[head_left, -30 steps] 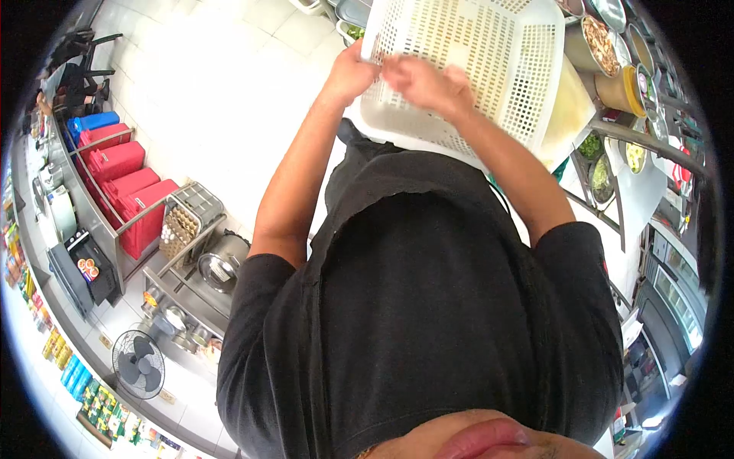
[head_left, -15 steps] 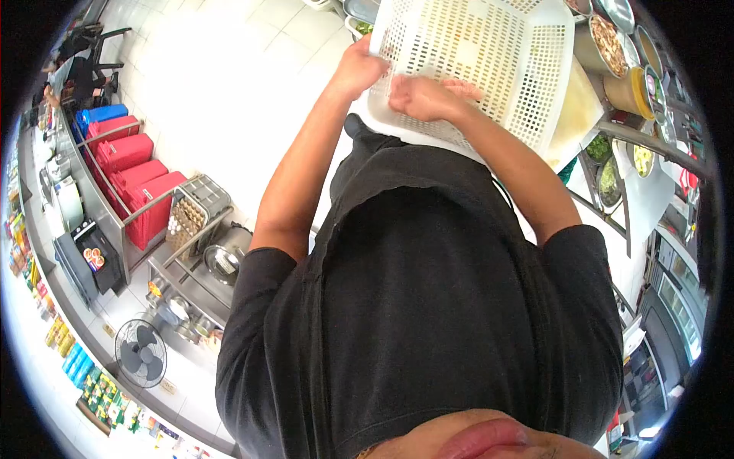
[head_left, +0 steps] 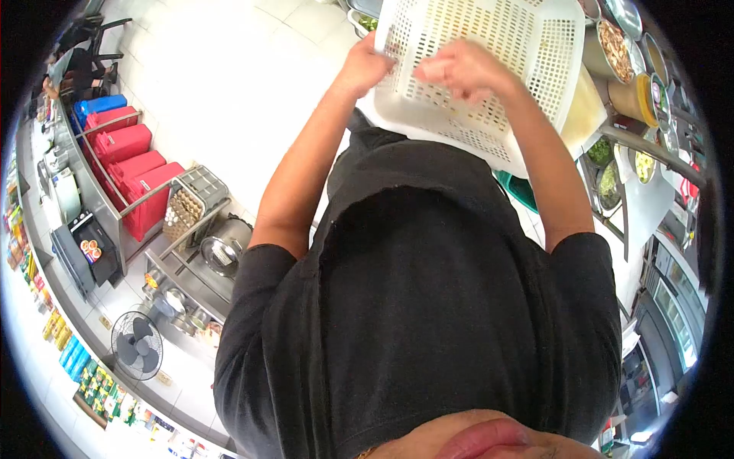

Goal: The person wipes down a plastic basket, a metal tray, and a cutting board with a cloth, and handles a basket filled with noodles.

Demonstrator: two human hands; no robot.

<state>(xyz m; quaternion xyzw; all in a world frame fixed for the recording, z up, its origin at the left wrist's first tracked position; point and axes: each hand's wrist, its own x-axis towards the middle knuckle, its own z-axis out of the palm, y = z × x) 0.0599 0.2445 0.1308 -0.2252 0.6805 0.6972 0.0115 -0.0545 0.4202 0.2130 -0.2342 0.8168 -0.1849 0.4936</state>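
A white perforated plastic basket [head_left: 550, 76] is tilted in front of my body at the top of the view. My left hand [head_left: 365, 67] grips its left rim, fingers wrapped round the edge. Over the inside of the basket is my right hand [head_left: 462, 70], blurred by motion, with its fingers partly curled. Whether it holds anything cannot be made out. Below the basket's lower right side, part of a green container [head_left: 518, 191] shows.
Metal pots and a yellow-rimmed tub [head_left: 634, 99] stand at the upper right, beside bowls of cut vegetables [head_left: 608, 183]. Red bins [head_left: 149, 191], an egg rack [head_left: 183, 210] and a fan [head_left: 138, 346] are on the left. A person sits at the far upper left.
My right hand has moved from near the basket's left rim up and right over its inside. The basket has shifted slightly right, with my left hand still on its rim.
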